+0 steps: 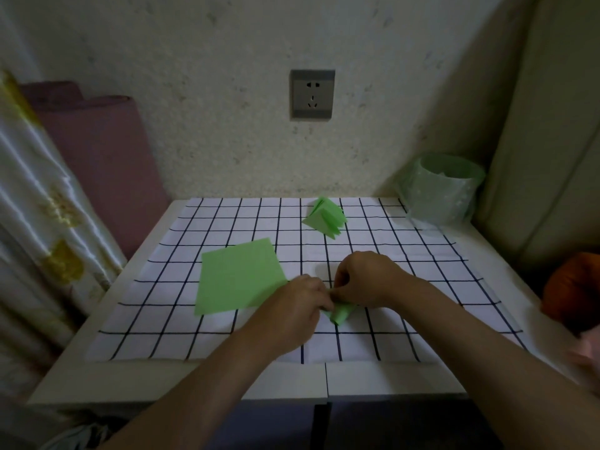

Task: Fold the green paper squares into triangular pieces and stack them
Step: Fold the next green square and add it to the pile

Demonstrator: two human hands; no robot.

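Note:
A small folded green paper piece (pixel 340 314) lies at the middle of the checked cloth, mostly hidden under my hands. My left hand (pixel 300 306) and my right hand (pixel 363 280) meet over it, fingers curled, both pinching the paper. A flat stack of green paper squares (pixel 238 276) lies just left of my left hand. A stack of folded green triangular pieces (pixel 325 216) sits farther back, near the wall, their edges fanned open.
The white table carries a black-gridded cloth (pixel 162 316). A bin lined with a green plastic bag (pixel 443 188) stands at the back right corner. A wall socket (pixel 312 94) is on the wall behind. Curtain and pink roll at left, orange object (pixel 571 287) at right.

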